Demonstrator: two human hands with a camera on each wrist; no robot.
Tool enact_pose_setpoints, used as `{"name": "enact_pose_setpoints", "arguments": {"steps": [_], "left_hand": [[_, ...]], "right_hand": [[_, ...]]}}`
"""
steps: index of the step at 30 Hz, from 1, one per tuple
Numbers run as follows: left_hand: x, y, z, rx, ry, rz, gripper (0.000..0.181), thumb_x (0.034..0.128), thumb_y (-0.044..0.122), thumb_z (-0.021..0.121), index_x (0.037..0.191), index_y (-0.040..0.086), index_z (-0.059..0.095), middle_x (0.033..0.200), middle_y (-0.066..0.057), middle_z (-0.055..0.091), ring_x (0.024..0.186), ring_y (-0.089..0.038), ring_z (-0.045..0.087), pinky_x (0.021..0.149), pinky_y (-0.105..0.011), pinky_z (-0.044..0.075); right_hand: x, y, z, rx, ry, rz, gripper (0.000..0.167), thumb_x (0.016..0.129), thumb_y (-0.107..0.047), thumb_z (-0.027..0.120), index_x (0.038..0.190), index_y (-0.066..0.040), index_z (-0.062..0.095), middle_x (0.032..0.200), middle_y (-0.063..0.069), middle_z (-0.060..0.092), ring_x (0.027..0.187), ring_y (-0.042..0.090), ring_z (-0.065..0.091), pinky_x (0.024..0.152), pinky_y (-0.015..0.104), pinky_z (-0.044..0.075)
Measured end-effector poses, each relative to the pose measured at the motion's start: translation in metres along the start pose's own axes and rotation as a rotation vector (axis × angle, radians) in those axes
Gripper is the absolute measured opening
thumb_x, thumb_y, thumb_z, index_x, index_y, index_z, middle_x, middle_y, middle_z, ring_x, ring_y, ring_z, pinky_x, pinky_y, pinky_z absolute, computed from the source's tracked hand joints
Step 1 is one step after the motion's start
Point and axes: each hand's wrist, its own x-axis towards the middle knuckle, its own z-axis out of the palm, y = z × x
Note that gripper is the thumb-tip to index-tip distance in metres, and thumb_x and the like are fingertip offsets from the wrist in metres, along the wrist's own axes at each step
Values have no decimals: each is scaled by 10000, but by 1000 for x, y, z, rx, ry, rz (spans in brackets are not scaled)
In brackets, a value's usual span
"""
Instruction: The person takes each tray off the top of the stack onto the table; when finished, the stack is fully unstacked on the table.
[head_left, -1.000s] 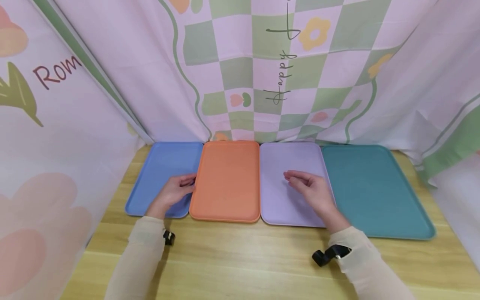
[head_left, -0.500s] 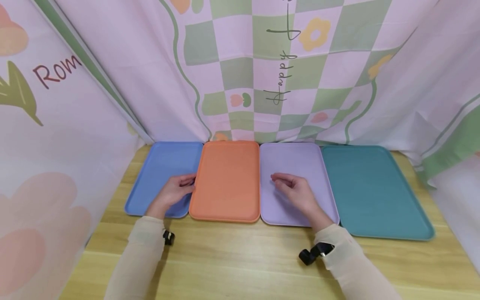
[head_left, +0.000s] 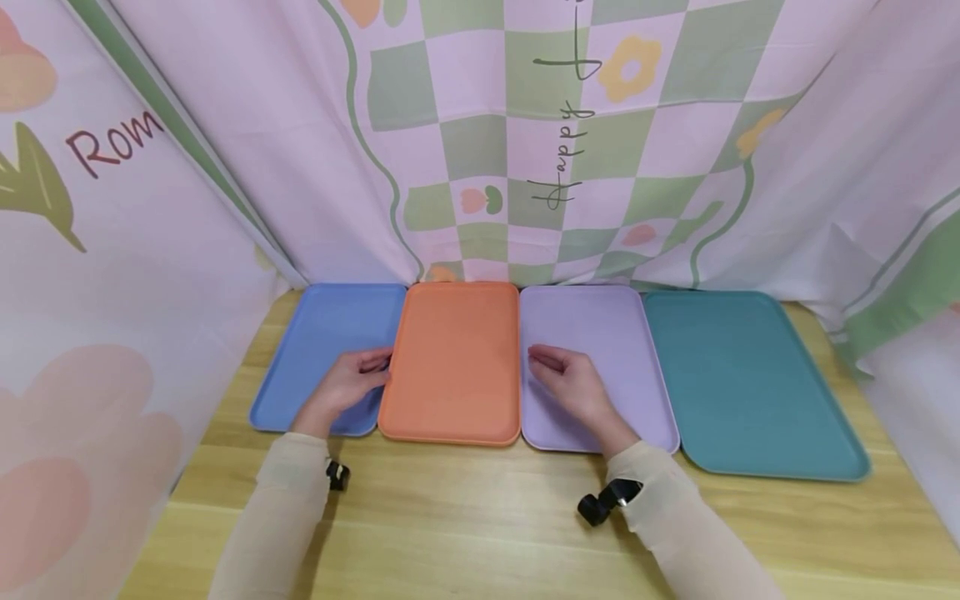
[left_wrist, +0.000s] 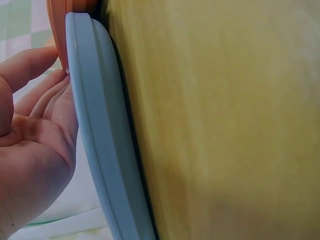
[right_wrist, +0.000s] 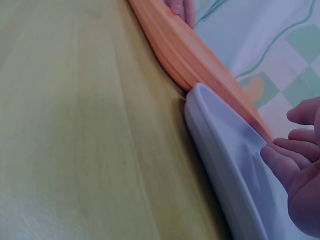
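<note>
In the head view an orange tray (head_left: 456,362) lies between a blue tray (head_left: 330,325) and a lilac tray (head_left: 600,325). My left hand (head_left: 345,387) is over the blue tray, its thumb and fingertips touching the orange tray's left edge. The left wrist view shows these fingers (left_wrist: 47,97) mostly straight against the orange rim. Over the lilac tray is my right hand (head_left: 573,387), holding nothing, with its fingertips near the edge shared with the orange tray. Its fingers (right_wrist: 285,157) look relaxed in the right wrist view; whether they touch the rim I cannot tell.
A larger teal tray (head_left: 750,383) lies at the right end of the row. The wooden table (head_left: 450,517) extends in front of the trays. Printed curtains (head_left: 480,150) hang directly behind the row and along both sides.
My right hand has moved left across the lilac tray, toward the orange tray. The left hand has kept its place, and the orange tray shows no visible shift.
</note>
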Motion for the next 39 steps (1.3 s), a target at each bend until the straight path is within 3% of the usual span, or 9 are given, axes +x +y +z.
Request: {"name": "enact_pose_setpoints", "arguments": {"steps": [3, 6, 20, 27, 39], "left_hand": [[0, -1, 0, 2, 4, -3, 555, 1081, 112, 655, 1606, 17, 502, 1644, -220, 506, 1554, -405, 463, 1247, -545, 456], [1, -1, 0, 2, 7, -8, 554, 1076, 101, 659, 1602, 17, 507, 1641, -216, 511, 1551, -398, 471, 1242, -539, 463], [0, -1, 2, 22, 0, 14, 555, 1078, 107, 655, 1596, -18, 499, 1631, -255, 505, 1540, -430, 471, 1234, -550, 469], [-3, 3, 0, 21, -15, -9, 570, 1090, 111, 640, 1621, 0, 468, 1660, -241, 473, 1564, -422, 440, 1249, -554, 450], [-3, 4, 1, -5, -16, -13, 563, 1087, 101, 644, 1617, 11, 480, 1654, -227, 489, 1565, -406, 446, 1248, -544, 455]], "right_hand": [[2, 0, 5, -20, -4, 2, 402, 1040, -51, 682, 1403, 119, 657, 1357, 285, 713, 1307, 416, 696, 1099, 459, 586], [3, 0, 10, -17, -7, 0, 414, 1030, -39, 689, 1404, 133, 648, 1364, 300, 703, 1308, 429, 692, 1108, 491, 577], [0, -8, 34, -31, 74, 31, 489, 952, 20, 689, 1432, 97, 645, 1377, 260, 697, 1296, 379, 703, 1084, 446, 590], [-1, -13, 44, -12, 153, 83, 509, 908, 54, 635, 1415, 85, 666, 1368, 250, 705, 1257, 367, 727, 1043, 414, 614], [-1, -18, 49, 47, 223, 130, 544, 865, 85, 594, 1401, 73, 685, 1350, 238, 721, 1249, 355, 736, 1037, 410, 619]]}}
